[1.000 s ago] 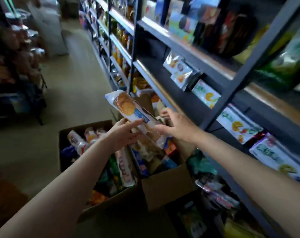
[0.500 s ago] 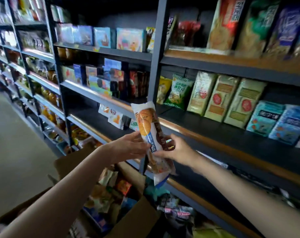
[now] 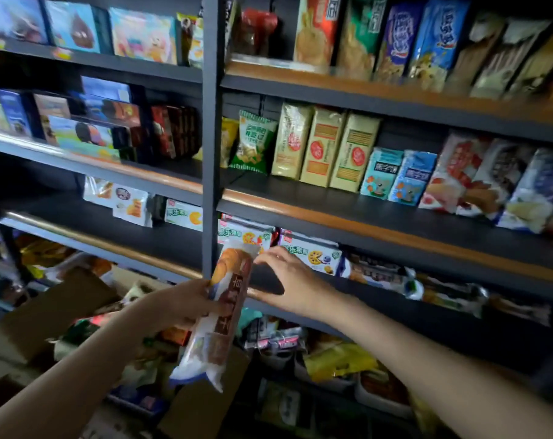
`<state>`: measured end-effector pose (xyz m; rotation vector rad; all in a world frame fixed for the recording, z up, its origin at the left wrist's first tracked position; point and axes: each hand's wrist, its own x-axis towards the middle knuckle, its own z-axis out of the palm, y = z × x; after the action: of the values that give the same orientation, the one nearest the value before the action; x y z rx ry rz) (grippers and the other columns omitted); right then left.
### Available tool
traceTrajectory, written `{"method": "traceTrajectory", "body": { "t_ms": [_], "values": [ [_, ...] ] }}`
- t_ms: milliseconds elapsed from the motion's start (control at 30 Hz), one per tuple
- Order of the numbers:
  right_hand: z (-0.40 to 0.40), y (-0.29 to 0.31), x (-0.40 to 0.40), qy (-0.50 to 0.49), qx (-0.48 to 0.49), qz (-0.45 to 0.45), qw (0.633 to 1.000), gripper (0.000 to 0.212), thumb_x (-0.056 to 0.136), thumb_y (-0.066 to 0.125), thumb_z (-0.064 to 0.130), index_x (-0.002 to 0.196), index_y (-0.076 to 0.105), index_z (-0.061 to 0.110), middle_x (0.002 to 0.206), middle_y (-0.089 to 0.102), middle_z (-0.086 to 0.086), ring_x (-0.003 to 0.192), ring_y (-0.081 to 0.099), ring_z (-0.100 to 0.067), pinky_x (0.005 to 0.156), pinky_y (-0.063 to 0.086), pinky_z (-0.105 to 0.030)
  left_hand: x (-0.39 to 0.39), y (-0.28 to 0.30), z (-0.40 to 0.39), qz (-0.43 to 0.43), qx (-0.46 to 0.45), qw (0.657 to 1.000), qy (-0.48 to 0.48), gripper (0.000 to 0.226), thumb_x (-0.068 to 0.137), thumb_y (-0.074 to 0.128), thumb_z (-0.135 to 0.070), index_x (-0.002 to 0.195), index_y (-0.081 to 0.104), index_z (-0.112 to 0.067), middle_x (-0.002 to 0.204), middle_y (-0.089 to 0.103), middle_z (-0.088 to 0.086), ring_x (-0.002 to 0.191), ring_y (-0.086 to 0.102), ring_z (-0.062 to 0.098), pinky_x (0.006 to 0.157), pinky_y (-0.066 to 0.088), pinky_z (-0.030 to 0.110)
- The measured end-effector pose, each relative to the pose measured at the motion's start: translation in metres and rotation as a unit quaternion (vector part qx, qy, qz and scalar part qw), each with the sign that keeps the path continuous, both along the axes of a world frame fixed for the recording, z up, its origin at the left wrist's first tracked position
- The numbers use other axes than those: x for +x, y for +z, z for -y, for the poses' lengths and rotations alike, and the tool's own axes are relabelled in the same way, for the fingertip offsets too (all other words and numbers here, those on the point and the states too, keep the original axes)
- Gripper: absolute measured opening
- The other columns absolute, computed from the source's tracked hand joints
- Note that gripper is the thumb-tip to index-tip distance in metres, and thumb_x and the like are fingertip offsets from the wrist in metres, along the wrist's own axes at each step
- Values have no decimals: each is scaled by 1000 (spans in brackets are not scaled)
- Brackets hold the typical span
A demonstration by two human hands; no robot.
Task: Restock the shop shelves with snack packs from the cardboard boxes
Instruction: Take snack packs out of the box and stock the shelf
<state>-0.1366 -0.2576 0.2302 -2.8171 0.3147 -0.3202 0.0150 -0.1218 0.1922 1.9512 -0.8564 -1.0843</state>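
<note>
My left hand (image 3: 186,304) grips a long biscuit pack (image 3: 219,315), white with a brown label, and holds it nearly upright in front of the shelf post (image 3: 210,185). My right hand (image 3: 289,280) is off the pack, its fingers spread and relaxed over the wooden front edge of a dark shelf (image 3: 395,305). Its fingertips reach toward white snack boxes (image 3: 313,255) standing on that shelf. Below my arms an open cardboard box (image 3: 202,403) holds several mixed snack packs.
Dark metal shelves with wooden front strips fill the view. The shelf above (image 3: 379,213) carries green, cream and blue packs with bare room in front of them. More packs crowd the low shelf (image 3: 332,359). A second cardboard flap (image 3: 56,308) sits at the left.
My right hand has let go of the biscuit pack and moved right to the shelf edge. My left hand now holds the pack alone, lower and more upright. My view has shifted toward the shelves.
</note>
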Motion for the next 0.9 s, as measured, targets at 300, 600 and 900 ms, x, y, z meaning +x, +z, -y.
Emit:
{"method": "traceTrajectory", "body": {
  "t_ms": [300, 600, 900],
  "values": [
    [22, -40, -49, 8, -265, -146, 953, 73, 85, 65, 24, 145, 25, 13, 149, 30, -9, 139, 23, -26, 113, 11, -43, -38, 3, 46, 308, 135, 905, -262, 73, 75, 73, -31, 136, 33, -25, 134, 49, 0, 113, 52, 18, 96, 43, 29],
    [74, -55, -132, -192, -220, -144, 945, 55, 85, 60, 20, 134, 36, 9, 129, 42, -11, 120, 37, -31, 100, 28, -40, -103, -6, 139, 379, -22, 889, -257, 59, 80, 69, -27, 133, 43, -20, 133, 50, 3, 118, 49, 20, 97, 42, 30],
    [161, -74, -313, -507, -171, -140, 833, 54, 84, 63, 34, 127, 36, 15, 129, 41, -9, 119, 38, -29, 97, 33, -37, -180, -25, 207, 272, -70, 955, -97, 24, 87, 57, -7, 111, 62, -5, 111, 64, 13, 106, 59, 28, 84, 42, 27]
  ]
}}
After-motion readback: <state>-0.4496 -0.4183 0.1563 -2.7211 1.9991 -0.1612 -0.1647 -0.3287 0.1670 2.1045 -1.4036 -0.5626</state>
